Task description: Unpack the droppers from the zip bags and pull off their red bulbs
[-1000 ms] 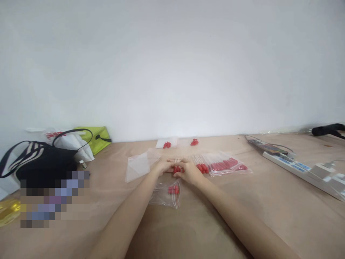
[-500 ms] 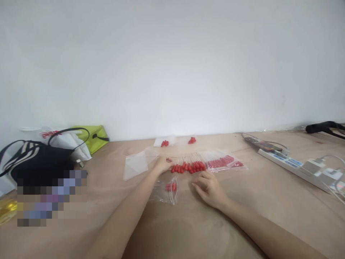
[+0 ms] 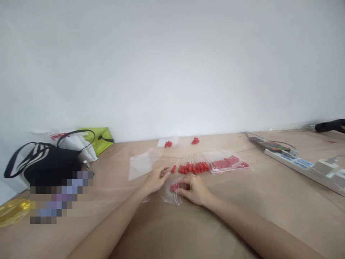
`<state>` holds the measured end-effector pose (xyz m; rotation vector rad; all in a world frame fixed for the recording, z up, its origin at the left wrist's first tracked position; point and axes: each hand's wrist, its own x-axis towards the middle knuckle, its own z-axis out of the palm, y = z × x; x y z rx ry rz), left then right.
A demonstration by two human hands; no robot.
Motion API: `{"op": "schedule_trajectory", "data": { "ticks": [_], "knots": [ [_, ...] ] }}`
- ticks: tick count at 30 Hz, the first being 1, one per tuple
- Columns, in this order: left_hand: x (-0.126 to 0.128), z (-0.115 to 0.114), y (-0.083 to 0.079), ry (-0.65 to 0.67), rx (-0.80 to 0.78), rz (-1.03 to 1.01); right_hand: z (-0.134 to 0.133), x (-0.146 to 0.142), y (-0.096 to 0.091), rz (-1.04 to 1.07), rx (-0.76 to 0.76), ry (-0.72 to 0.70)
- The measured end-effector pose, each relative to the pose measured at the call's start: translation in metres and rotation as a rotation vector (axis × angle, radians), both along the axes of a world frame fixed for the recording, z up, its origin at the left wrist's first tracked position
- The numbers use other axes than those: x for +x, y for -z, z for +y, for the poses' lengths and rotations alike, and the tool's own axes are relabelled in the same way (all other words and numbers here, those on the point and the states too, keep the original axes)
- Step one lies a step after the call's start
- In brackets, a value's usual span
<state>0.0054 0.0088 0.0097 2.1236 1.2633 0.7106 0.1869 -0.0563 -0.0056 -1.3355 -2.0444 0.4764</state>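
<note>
My right hand is closed on a small clear zip bag that holds a few red-bulbed droppers. My left hand lies just left of it, fingers loosely spread, holding nothing. Beyond both hands a row of loose droppers with red bulbs lies on the tan table. To their right lie filled clear bags of droppers. Empty clear bags lie to the left of my left hand.
Two small groups of red bulbs lie near the wall. A black striped bag, a green bag and a white plastic bag sit at the left. A white power strip with cables runs along the right.
My right hand left the dropper row, drew back, then closed on the small bag. My left hand pulled back from the droppers toward me.
</note>
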Motion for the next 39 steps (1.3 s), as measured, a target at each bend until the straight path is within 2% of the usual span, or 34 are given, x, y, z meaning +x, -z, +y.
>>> {"op": "schedule_trajectory", "data": {
  "ticks": [2, 5, 11, 15, 17, 19, 20, 24, 27, 30, 35, 39],
  "knots": [
    [0.011, 0.014, 0.004, -0.035, -0.09, -0.035, 0.001, -0.001, 0.001, -0.013, -0.022, 0.025],
    [0.029, 0.029, 0.009, -0.083, -0.102, -0.05, 0.002, -0.002, 0.005, -0.012, -0.027, 0.063],
    [0.044, 0.028, 0.012, -0.112, -0.139, -0.07, 0.0, -0.004, 0.007, 0.059, -0.039, 0.074],
    [0.034, 0.015, 0.0, -0.078, -0.104, -0.07, -0.003, -0.003, 0.004, 0.028, -0.04, 0.071],
    [0.02, 0.001, -0.005, -0.054, -0.013, -0.053, -0.003, -0.002, 0.003, -0.016, -0.046, 0.052],
    [0.004, -0.018, -0.007, -0.022, 0.165, 0.036, -0.002, -0.001, 0.003, -0.054, -0.048, 0.034],
    [-0.005, -0.027, -0.006, 0.015, 0.189, 0.084, -0.002, -0.001, 0.003, -0.061, -0.052, 0.029],
    [-0.026, -0.053, 0.0, 0.197, 0.11, 0.325, -0.002, 0.0, 0.006, -0.005, -0.06, 0.036],
    [-0.028, -0.055, 0.001, 0.237, 0.089, 0.431, -0.004, 0.001, 0.008, 0.057, 0.001, 0.013],
    [-0.025, -0.053, 0.0, 0.244, 0.093, 0.453, -0.007, 0.004, 0.009, 0.079, 0.046, -0.019],
    [-0.024, -0.053, -0.001, 0.261, 0.071, 0.461, -0.009, 0.005, 0.007, 0.002, 0.023, -0.044],
    [-0.024, -0.056, -0.004, 0.263, 0.047, 0.469, -0.008, 0.006, 0.004, 0.057, -0.019, -0.056]
  ]
}}
